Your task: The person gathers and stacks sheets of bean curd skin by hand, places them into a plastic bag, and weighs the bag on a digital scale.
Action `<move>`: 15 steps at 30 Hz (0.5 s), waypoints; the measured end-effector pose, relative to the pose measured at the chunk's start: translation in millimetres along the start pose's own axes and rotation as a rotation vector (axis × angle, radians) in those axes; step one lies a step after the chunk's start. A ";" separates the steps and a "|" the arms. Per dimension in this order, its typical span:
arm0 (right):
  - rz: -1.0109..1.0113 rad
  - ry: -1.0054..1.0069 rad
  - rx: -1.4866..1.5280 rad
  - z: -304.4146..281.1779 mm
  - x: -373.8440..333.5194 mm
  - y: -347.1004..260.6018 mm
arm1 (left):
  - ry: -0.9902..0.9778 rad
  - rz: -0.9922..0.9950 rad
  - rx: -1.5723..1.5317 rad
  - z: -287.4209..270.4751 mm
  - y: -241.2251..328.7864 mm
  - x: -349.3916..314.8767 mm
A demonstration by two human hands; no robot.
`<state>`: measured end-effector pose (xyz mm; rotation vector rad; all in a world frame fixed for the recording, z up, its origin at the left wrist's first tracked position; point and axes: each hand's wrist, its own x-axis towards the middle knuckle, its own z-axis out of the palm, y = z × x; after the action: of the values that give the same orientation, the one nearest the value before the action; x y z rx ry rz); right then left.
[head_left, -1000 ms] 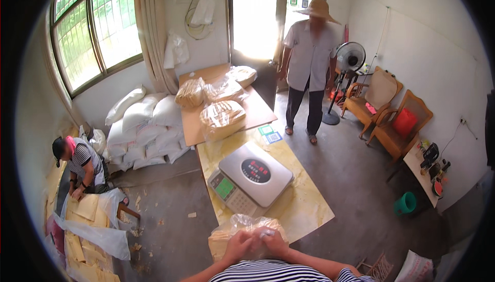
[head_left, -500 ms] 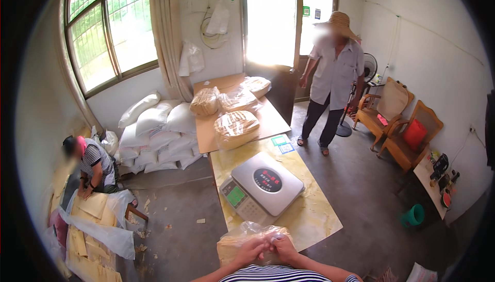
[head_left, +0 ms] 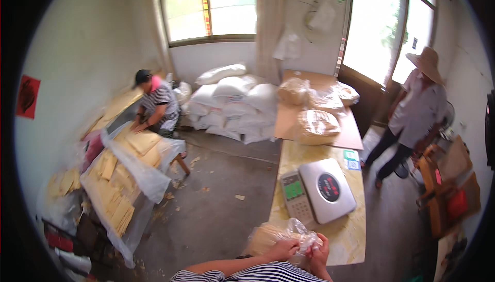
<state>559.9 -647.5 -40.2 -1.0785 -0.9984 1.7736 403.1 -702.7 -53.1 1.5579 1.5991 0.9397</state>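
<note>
A clear plastic bag (head_left: 264,236) packed with pale tan, layered strips lies at the near end of the table, close against my body. My left hand (head_left: 285,249) is closed on the gathered plastic at the bag's right end. Beside it, my right hand (head_left: 318,251) pinches the same bunched plastic, fingers bent inward. Just beyond the bag stands a silver digital scale (head_left: 330,215) with a lit green display; its flat pan carries nothing. Farther back, several similar filled bags (head_left: 318,126) rest on a sheet of cardboard (head_left: 289,122).
At left, a co-worker (head_left: 157,101) bends over a low table with yellow sheets (head_left: 142,143) and plastic film. White sacks (head_left: 232,99) are piled under the window. A person in a straw hat (head_left: 420,101) stands by the door at right, near wooden chairs (head_left: 448,189).
The view has swung left, so the table and scale now appear farther right. Both hands stay on the bag's plastic. The person in the hat has turned and lowered an arm toward the chairs.
</note>
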 end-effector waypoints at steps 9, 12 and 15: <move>-0.319 -0.370 -0.371 45.6 -0.8 -20.8 | -0.093 -0.104 -0.285 5.1 7.5 3.4; -0.299 -0.216 -0.217 59.6 10.9 -12.3 | -0.009 0.127 -0.171 20.1 -22.4 10.5; -0.462 -0.343 -0.544 61.7 32.5 -1.3 | -0.225 0.016 0.143 0.7 -17.7 8.5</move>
<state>493.3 -630.4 -28.3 -0.7652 -1.8507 1.3544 394.8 -694.4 -68.9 1.7105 1.5221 0.6442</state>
